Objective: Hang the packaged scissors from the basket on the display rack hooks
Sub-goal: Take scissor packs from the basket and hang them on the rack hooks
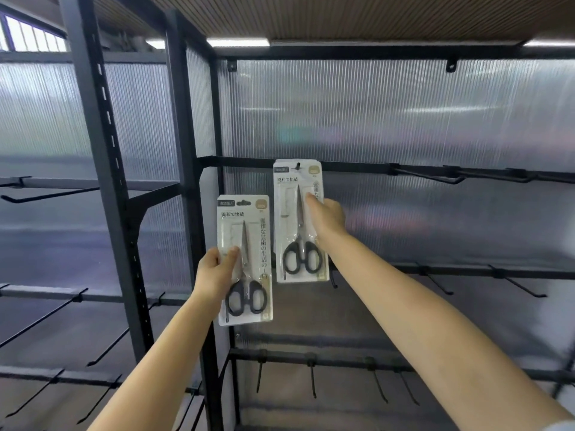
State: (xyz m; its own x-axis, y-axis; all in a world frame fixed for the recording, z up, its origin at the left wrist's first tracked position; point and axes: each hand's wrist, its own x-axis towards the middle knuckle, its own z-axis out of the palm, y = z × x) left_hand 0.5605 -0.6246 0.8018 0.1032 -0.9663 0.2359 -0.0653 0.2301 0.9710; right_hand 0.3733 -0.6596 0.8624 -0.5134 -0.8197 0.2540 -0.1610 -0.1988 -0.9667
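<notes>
Our right hand [326,217] reaches up to the hung scissors pack [300,222], whose top slot sits over a hook [297,165] on the upper rail [357,167] of the display rack [183,181]; the thumb lies on the front of the card and the other fingers curl behind its right edge, gripping it. Our left hand [216,275] holds a second scissors pack [244,259] upright, lower and just left of the first, thumb [231,255] pressed on the front, the remaining fingers wrapped behind the left edge. Bare hooks [435,178] stand along the rail to the right.
</notes>
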